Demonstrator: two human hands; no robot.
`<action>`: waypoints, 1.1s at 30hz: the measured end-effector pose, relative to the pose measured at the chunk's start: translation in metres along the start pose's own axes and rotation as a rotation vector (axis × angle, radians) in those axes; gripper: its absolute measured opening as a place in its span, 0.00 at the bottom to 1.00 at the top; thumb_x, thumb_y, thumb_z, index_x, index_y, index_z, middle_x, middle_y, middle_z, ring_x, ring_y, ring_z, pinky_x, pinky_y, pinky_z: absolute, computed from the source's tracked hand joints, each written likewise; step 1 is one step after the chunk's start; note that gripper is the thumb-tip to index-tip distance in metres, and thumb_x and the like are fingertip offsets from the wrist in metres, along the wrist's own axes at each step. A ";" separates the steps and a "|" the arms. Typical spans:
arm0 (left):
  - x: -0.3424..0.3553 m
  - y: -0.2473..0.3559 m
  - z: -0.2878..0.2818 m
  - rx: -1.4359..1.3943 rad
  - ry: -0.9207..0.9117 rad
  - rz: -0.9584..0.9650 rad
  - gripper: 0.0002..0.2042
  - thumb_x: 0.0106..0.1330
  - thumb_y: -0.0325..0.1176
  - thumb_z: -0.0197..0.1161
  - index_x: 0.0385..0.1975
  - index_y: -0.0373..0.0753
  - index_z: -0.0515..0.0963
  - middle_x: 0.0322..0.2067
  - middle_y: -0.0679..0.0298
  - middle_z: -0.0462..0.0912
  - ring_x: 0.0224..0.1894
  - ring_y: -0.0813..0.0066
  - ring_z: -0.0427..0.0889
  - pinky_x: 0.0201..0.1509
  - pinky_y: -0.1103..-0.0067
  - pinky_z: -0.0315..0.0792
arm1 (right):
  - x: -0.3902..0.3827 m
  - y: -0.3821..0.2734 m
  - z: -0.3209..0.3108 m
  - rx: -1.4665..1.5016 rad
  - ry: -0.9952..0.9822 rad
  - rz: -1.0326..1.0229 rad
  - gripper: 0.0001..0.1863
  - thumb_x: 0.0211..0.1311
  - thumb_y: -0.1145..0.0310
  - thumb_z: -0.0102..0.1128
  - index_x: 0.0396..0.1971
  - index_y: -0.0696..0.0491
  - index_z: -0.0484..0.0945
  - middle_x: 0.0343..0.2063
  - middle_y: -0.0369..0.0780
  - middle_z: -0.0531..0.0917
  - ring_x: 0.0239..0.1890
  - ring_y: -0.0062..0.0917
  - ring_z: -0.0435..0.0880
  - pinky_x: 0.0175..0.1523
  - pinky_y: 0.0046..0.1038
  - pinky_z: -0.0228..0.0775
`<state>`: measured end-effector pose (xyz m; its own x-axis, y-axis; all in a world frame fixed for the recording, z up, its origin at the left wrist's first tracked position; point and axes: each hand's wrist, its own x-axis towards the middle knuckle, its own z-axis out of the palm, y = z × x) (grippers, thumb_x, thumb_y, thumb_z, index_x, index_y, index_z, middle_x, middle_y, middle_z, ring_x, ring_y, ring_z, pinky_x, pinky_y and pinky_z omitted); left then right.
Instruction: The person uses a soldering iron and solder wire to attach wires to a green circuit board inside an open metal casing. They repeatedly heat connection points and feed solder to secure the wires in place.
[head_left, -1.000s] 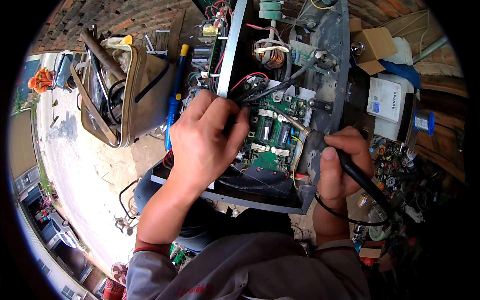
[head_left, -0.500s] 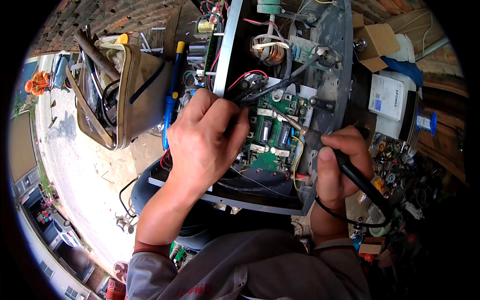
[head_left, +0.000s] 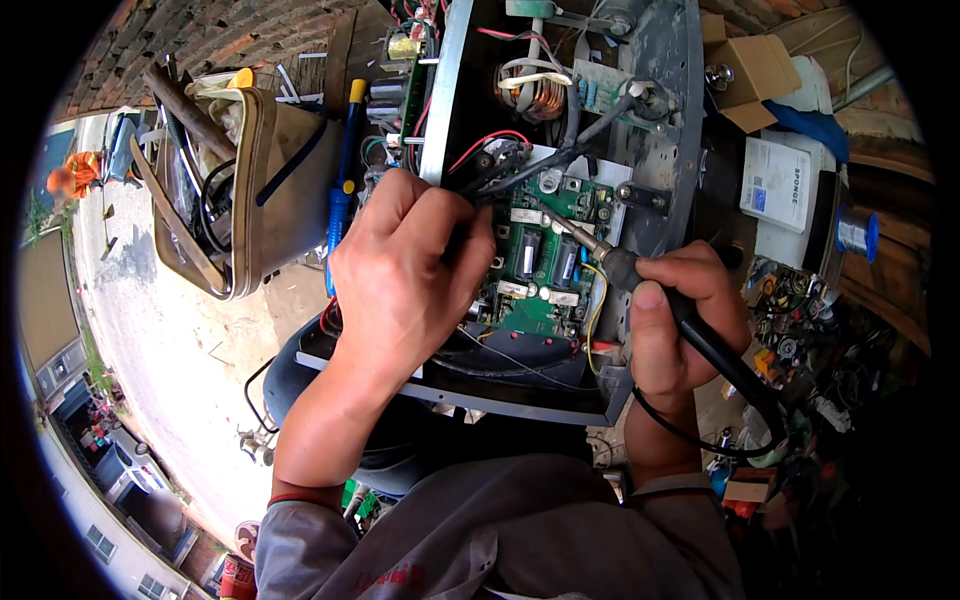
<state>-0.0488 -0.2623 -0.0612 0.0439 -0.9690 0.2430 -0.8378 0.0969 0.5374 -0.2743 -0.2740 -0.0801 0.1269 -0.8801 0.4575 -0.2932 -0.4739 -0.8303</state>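
Note:
An open metal device housing [head_left: 682, 120] holds a green circuit board [head_left: 525, 315] with white blocks, dark components and a yellow wire [head_left: 599, 310]. My left hand [head_left: 400, 280] is closed at the board's left edge, by the black cables [head_left: 515, 178]; whatever its fingertips grip is hidden. My right hand [head_left: 680, 325] grips a soldering iron [head_left: 618, 265] by its dark handle, with the thin metal tip angled onto the upper part of the board. Above, a copper coil [head_left: 535, 100] sits among cables, beside a bright metal divider [head_left: 446, 100].
Left of the housing stand a beige tool bag [head_left: 288, 170] and a blue-and-yellow tool [head_left: 340, 215]. At right are a cardboard box [head_left: 745, 75], a white box [head_left: 775, 185], a solder spool [head_left: 855, 235] and cluttered parts [head_left: 800, 330]. A person in orange [head_left: 75, 170] is far left.
My right hand and the iron have shifted slightly up and left, the tip staying at the board. My left hand is nearly unchanged in place and grip.

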 end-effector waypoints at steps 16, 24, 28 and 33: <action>0.000 0.002 0.000 0.005 0.016 -0.008 0.07 0.57 0.29 0.74 0.26 0.41 0.80 0.26 0.62 0.73 0.23 0.63 0.77 0.26 0.69 0.71 | 0.000 -0.001 0.002 0.016 0.013 0.023 0.07 0.53 0.75 0.66 0.31 0.61 0.81 0.20 0.42 0.79 0.20 0.28 0.76 0.28 0.27 0.67; 0.001 0.002 0.001 0.001 0.013 0.000 0.06 0.57 0.29 0.74 0.26 0.41 0.81 0.26 0.63 0.73 0.24 0.63 0.78 0.27 0.69 0.72 | 0.001 -0.001 0.001 0.004 0.001 0.024 0.07 0.53 0.74 0.66 0.31 0.61 0.81 0.20 0.42 0.79 0.20 0.28 0.76 0.28 0.27 0.68; -0.001 0.002 0.002 0.012 0.006 -0.014 0.06 0.57 0.29 0.74 0.27 0.41 0.81 0.26 0.63 0.74 0.25 0.63 0.78 0.28 0.70 0.73 | 0.001 0.000 0.001 0.008 0.007 0.006 0.07 0.54 0.74 0.66 0.31 0.61 0.81 0.20 0.42 0.79 0.20 0.28 0.76 0.27 0.27 0.68; -0.001 0.003 0.001 0.030 -0.006 -0.015 0.06 0.57 0.30 0.74 0.28 0.42 0.82 0.27 0.63 0.74 0.27 0.63 0.79 0.29 0.69 0.73 | 0.000 0.000 0.001 0.002 0.006 0.018 0.07 0.54 0.74 0.66 0.31 0.61 0.81 0.21 0.42 0.79 0.20 0.28 0.76 0.27 0.27 0.67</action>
<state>-0.0519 -0.2610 -0.0614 0.0530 -0.9717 0.2301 -0.8531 0.0757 0.5162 -0.2735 -0.2743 -0.0801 0.1155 -0.8883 0.4444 -0.2939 -0.4580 -0.8390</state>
